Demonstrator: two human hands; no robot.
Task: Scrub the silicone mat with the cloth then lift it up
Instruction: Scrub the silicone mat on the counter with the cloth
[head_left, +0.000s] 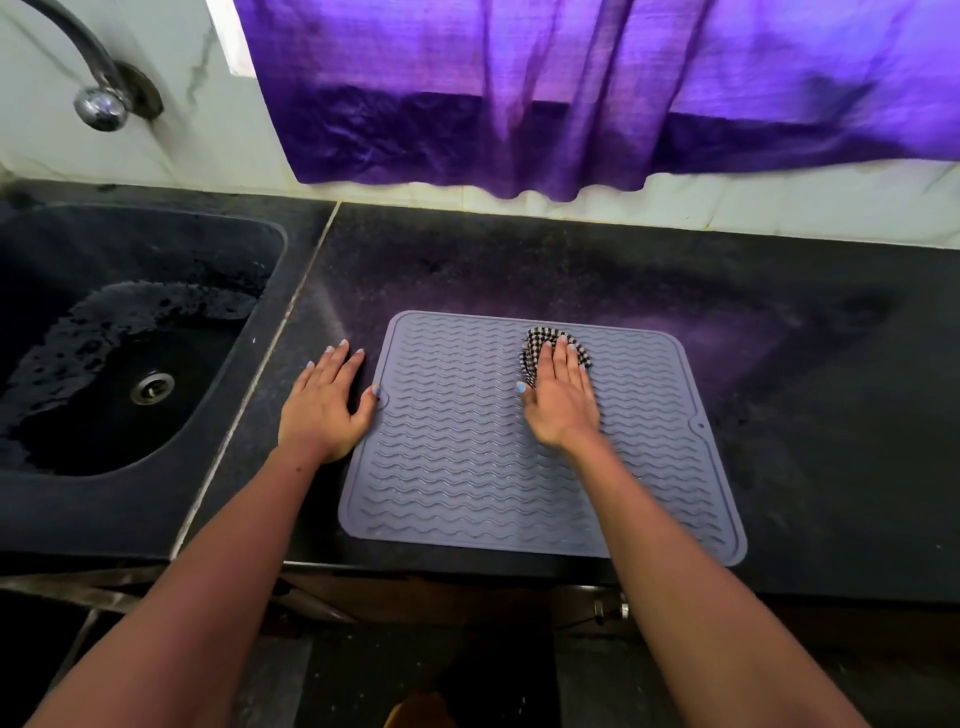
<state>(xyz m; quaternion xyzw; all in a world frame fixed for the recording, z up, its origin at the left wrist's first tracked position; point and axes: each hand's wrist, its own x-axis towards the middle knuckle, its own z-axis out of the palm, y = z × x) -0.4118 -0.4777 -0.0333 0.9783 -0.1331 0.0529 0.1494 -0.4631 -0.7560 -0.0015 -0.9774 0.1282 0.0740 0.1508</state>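
A grey silicone mat (457, 467) with wavy ridges lies flat on the black counter (805, 415), near its front edge. A bunched black-and-white checked cloth (535, 345) sits on the mat's far middle. My right hand (561, 402) presses flat on the cloth with straight fingers, covering most of it. My left hand (327, 405) lies flat on the counter beside the mat's left edge, its thumb touching that edge.
A dark sink (119, 343) with a metal drain (151, 387) and some water lies to the left. A metal tap (98, 98) juts from the wall above it. A purple curtain (571, 104) hangs over the white tiled wall behind.
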